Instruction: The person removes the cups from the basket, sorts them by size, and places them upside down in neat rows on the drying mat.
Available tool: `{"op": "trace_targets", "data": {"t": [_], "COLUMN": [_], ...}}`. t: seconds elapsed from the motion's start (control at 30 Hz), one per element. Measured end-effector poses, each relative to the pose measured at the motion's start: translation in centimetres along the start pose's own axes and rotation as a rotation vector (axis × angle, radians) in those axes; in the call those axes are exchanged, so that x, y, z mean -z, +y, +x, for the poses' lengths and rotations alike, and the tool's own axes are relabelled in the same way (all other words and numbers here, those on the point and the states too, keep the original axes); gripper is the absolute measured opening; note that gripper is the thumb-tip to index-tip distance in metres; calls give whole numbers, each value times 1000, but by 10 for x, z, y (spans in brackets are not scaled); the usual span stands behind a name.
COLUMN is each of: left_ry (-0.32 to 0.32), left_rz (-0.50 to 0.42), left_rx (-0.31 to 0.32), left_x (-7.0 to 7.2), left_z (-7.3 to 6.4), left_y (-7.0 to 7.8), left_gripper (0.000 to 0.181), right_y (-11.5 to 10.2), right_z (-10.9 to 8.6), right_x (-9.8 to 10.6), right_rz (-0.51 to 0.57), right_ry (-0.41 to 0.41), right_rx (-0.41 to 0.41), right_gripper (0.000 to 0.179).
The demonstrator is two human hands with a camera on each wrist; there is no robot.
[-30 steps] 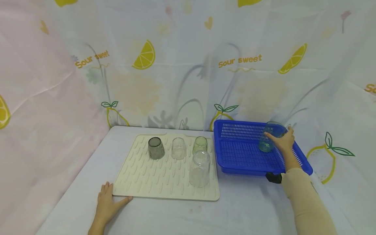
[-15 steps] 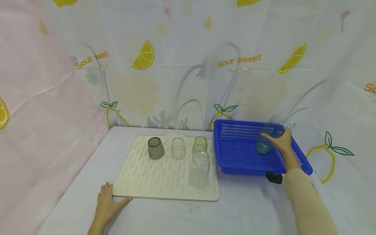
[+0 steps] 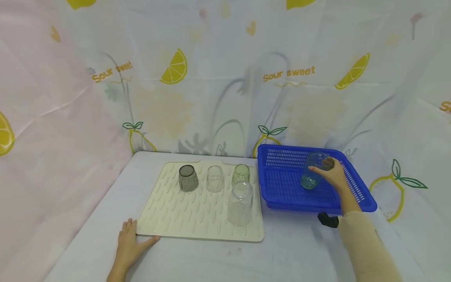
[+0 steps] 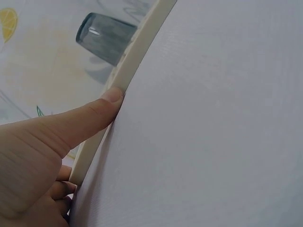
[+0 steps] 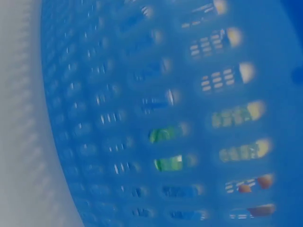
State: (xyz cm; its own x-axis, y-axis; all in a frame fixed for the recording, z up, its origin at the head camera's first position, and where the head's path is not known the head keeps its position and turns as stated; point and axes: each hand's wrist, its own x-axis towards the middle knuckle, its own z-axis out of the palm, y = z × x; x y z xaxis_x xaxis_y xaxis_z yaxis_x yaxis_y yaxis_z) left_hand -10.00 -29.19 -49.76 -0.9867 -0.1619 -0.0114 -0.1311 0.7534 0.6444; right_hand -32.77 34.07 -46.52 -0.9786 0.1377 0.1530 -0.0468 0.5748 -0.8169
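In the head view my right hand (image 3: 334, 174) grips a tall blue-green glass tumbler (image 3: 310, 181), tilted, inside the blue slotted basket (image 3: 299, 205). The right wrist view is filled by the basket wall (image 5: 189, 132), with bits of green showing through its slots. At the front left corner of the cream drying mat (image 3: 186, 217) rests my left hand (image 3: 127, 246), fingers along the side edge and thumb spread along the front edge. Close up in the left wrist view, the thumb (image 4: 90, 116) presses that edge.
On the mat stand a grey glass (image 3: 188, 180), a clear glass (image 3: 215, 180) and a green glass (image 3: 241, 171) in a back row. A tall clear glass (image 3: 240, 207) stands upright before the green one. A lemon-print curtain (image 3: 218, 78) hangs behind the white table (image 3: 197, 262).
My right hand has moved the blue-green tumbler left and toward me within the basket, from near its right wall. The left hand keeps its place at the mat corner.
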Motion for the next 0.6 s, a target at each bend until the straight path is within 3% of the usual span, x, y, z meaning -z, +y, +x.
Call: {"op": "trace_targets", "data": {"t": [0.13, 0.3, 0.5, 0.6], "left_ry": [-3, -19, -4, 39], "left_rz": [0, -4, 5, 9], "left_rx": [18, 46, 32, -4], "left_x": [0, 2, 3, 2], "left_z": [0, 0, 1, 1], "left_y": [1, 3, 8, 12], "left_gripper": [104, 105, 108, 108], "right_y": [-34, -73, -63, -81], "right_z": [-23, -46, -41, -51], "right_x": [0, 7, 16, 23], "right_rz": [-7, 90, 211, 206], "right_ry": [-4, -29, -40, -55], "right_rx": [10, 15, 97, 133], "right_gripper": [104, 97, 81, 78]}}
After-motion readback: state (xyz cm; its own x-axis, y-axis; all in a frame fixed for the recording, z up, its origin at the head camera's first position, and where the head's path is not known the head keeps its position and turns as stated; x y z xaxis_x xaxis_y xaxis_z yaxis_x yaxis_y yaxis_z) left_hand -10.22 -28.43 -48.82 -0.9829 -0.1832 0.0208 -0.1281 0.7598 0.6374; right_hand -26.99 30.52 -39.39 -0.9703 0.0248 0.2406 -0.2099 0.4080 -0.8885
